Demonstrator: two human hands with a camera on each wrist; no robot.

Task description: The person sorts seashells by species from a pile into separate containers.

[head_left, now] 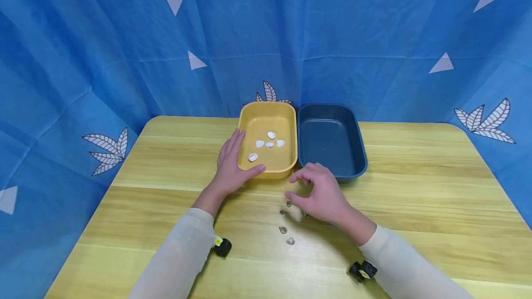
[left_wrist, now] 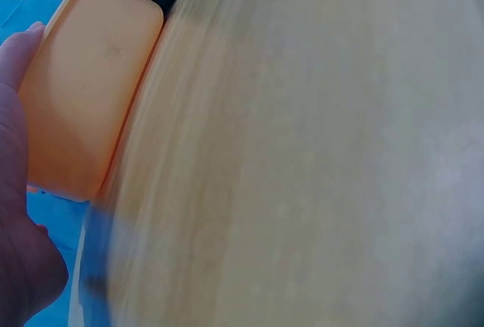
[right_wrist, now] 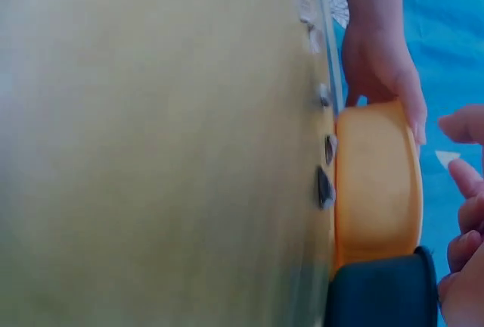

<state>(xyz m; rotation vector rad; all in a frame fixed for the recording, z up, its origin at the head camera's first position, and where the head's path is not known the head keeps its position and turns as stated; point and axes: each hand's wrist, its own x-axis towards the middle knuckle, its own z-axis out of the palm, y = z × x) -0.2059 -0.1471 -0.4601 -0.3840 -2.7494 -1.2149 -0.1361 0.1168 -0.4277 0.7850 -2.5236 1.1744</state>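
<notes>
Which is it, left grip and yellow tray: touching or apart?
Touching: in the head view, the left grip rests its thumb on the yellow tray's rim.

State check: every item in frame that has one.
Yellow bin: upright, open-topped, holding white shells
White shells: five, lying loose inside it
Dark blue bin: upright, open-topped
Dark shells: five, loose on the table
Left hand: spread at the yellow bin's near-left corner, thumb at the near rim
Right hand: raised, thumb and index apart, nothing visible between them
Curtain: hanging, creased
</notes>
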